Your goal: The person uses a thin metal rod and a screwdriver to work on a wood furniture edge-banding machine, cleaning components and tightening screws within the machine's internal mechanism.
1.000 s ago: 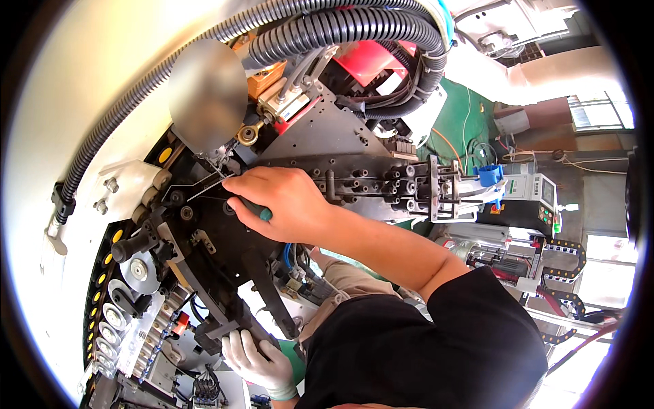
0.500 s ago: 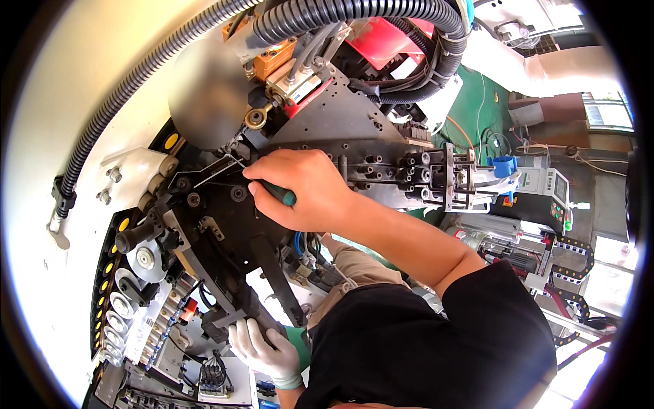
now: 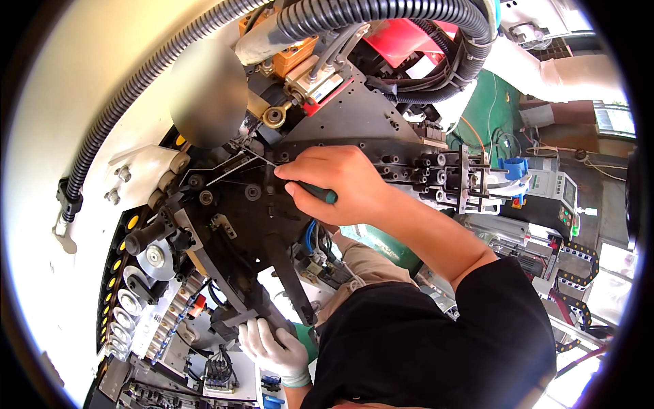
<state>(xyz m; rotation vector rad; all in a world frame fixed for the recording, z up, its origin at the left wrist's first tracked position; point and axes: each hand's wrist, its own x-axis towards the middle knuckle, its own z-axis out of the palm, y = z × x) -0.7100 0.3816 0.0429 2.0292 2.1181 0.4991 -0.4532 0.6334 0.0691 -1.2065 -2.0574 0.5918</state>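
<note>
In my bare right hand (image 3: 340, 180), closed fingers hold a screwdriver (image 3: 321, 193) with a dark green handle. Its thin shaft slants up and left toward a small metal linkage on the machine; where the tip sits is hard to make out. Beneath lies a dark metal plate (image 3: 255, 225) with round rollers and a thin bright bar (image 3: 230, 168). My left hand (image 3: 276, 349), in a white glove, has its fingers curled over the lower end of a dark machine frame (image 3: 255, 315).
A thick black corrugated hose (image 3: 381, 9) arches overhead, and a thinner one (image 3: 112, 112) runs down the pale panel. Brass-coloured fittings (image 3: 294, 56) and a rod end (image 3: 274, 116) sit above my right hand. White discs (image 3: 155, 256) line the left; a control box (image 3: 555, 187) stands right.
The whole view has shifted slightly right. My right hand has drawn back a little to the right from the linkage, showing more of the screwdriver's shaft. My left hand keeps its hold.
</note>
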